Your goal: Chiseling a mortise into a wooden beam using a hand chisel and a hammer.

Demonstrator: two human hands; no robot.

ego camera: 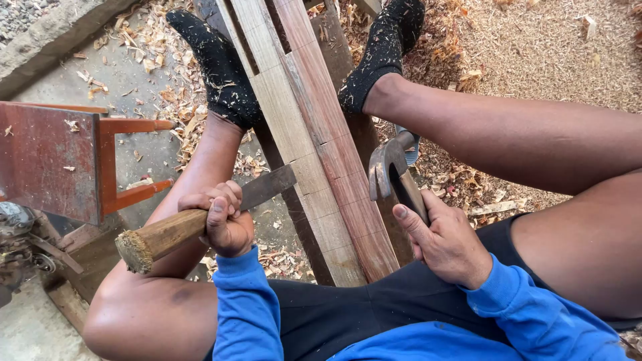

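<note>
My left hand [224, 217] grips a chisel [200, 217] by its thick wooden handle, whose butt end is frayed. The flat metal blade points right and its tip rests on the left edge of two wooden planks [314, 127] lying side by side between my legs. My right hand [445, 241] holds a claw hammer [391, 170] by its handle, the steel head raised just right of the planks. Pencil lines cross both planks near the blade tip. My feet in black socks [221, 67] rest on either side of the planks.
A red-brown metal frame [60, 160] stands at the left. Wood shavings [167, 87] litter the concrete floor, and a bed of sawdust [535, 47] spreads at the upper right. A darker board [348, 73] lies under the planks. A concrete kerb [47, 40] runs across the top left.
</note>
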